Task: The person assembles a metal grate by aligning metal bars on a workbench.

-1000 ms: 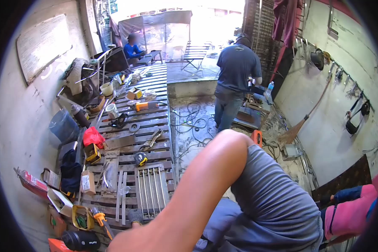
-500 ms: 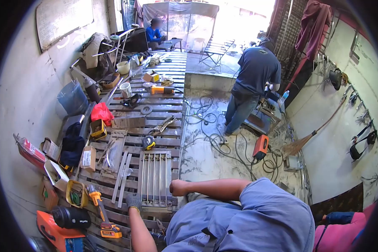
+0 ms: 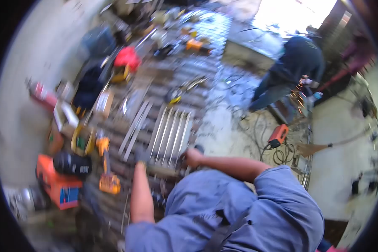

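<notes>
The flat metal frame with pale parallel bars (image 3: 170, 133) lies on the slatted surface (image 3: 197, 65), between the left hand (image 3: 142, 157) and right hand (image 3: 192, 158), near its closest corners. Blur hides whether either hand grips. Two narrow grey strips (image 3: 134, 127) lie just beyond the left hand.

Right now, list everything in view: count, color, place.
Table: one, gray, left
Barred frame: one, silvery, before the hands
Flat strips: two, silvery, left of frame
Tape measure: one, yellow-black, beyond frame
Power tools: two, orange, near and far table
Bottle: one, black, lower left
Machines: two, orange, lower left and floor
Bag: one, red, table's left
Bucket: one, blue, upper left
Broom: one, tan, right
Co-worker: one, dark clothes, upper right
Clutter: too blurred to count
Shirt: one, blue-gray, bottom
Left hand: one, gray-gloved, frame's left corner
Right hand: one, bare, frame's right corner
</notes>
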A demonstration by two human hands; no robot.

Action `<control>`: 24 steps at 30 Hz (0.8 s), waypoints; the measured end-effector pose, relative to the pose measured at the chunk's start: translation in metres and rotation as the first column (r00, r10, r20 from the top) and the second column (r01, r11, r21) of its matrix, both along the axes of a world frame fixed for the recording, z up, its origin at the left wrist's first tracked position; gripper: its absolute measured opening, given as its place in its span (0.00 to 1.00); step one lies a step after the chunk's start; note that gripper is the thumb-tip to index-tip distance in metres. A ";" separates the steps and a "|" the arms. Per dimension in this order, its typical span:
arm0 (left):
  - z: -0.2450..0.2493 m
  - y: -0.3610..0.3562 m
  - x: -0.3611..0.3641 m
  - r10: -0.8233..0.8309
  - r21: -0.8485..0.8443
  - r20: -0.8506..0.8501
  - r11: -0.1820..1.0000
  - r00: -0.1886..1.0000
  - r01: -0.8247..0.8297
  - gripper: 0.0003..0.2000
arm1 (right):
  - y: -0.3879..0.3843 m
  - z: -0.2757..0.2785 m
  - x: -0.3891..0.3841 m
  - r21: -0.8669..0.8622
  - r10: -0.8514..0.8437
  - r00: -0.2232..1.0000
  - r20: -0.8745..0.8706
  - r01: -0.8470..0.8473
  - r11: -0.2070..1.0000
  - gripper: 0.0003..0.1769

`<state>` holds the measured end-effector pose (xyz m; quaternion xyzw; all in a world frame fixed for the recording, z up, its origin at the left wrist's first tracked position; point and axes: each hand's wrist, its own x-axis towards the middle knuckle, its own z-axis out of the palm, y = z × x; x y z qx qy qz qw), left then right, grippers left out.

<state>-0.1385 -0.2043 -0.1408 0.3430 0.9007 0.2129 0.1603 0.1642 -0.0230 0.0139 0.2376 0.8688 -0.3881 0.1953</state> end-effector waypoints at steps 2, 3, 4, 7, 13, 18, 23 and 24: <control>0.048 0.002 0.015 -0.027 0.014 -0.021 1.000 0.999 0.028 0.20 | 0.002 -0.038 0.003 -0.025 -0.077 0.997 -0.027 0.077 0.997 0.27; 0.059 0.001 0.028 0.097 0.187 0.025 0.977 0.995 -0.100 0.19 | -0.002 -0.015 0.001 -0.009 -0.123 0.992 -0.012 0.123 0.992 0.27; 0.080 0.004 0.031 0.123 0.118 0.145 0.983 0.982 -0.141 0.19 | 0.000 -0.009 0.001 -0.039 -0.120 0.993 -0.019 0.119 0.992 0.27; 0.090 -0.004 0.033 0.151 0.025 0.254 0.986 0.955 -0.163 0.19 | -0.008 -0.002 0.006 -0.067 -0.111 0.993 -0.038 0.109 0.992 0.27; 0.016 -0.006 0.018 0.051 0.298 0.176 0.949 0.983 -0.102 0.20 | -0.007 -0.013 0.000 0.020 -0.158 0.966 0.206 0.157 0.987 0.30; 0.088 0.002 0.029 0.077 0.089 0.240 0.991 0.968 -0.101 0.17 | -0.014 -0.037 -0.007 -0.098 -0.271 0.941 0.203 0.295 0.950 0.17; 0.066 -0.002 0.020 0.083 0.044 0.150 0.995 0.985 -0.091 0.16 | -0.006 -0.048 -0.012 0.149 0.217 0.972 0.090 -0.229 0.962 0.10; 0.071 -0.002 0.022 0.091 0.037 0.153 0.995 0.984 -0.098 0.16 | -0.006 -0.039 -0.012 0.103 0.122 0.988 0.097 -0.132 0.986 0.11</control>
